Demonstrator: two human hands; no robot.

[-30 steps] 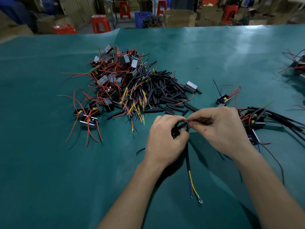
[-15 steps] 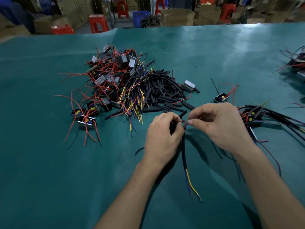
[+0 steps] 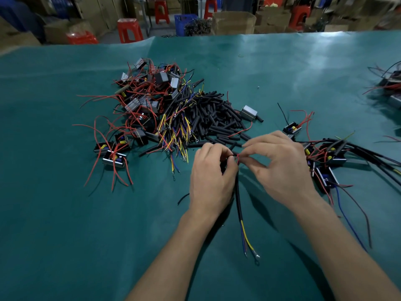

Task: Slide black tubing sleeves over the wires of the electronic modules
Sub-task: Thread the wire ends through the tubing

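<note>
My left hand (image 3: 211, 179) is curled round a small electronic module, mostly hidden in the palm. A black sleeved wire bundle (image 3: 238, 197) hangs from it toward me, with yellow and blue wire ends (image 3: 247, 240) sticking out. My right hand (image 3: 282, 168) pinches thin red wires (image 3: 238, 158) right beside the left fingertips. A heap of loose black tubing sleeves (image 3: 213, 118) lies just beyond my hands. Left of it is a pile of unsleeved modules with red wires (image 3: 141, 107).
Sleeved modules with long black leads (image 3: 338, 155) lie at the right, one loose module (image 3: 292, 128) behind my right hand. More modules (image 3: 390, 88) sit at the far right edge. Teal table cover (image 3: 65, 224); red stools (image 3: 129, 29) and cardboard boxes (image 3: 234, 21) stand beyond it.
The black sleeve that my right hand held a second ago is gone from its fingers; they now pinch red wires at the left fingertips. Both hands stayed in about the same spot.
</note>
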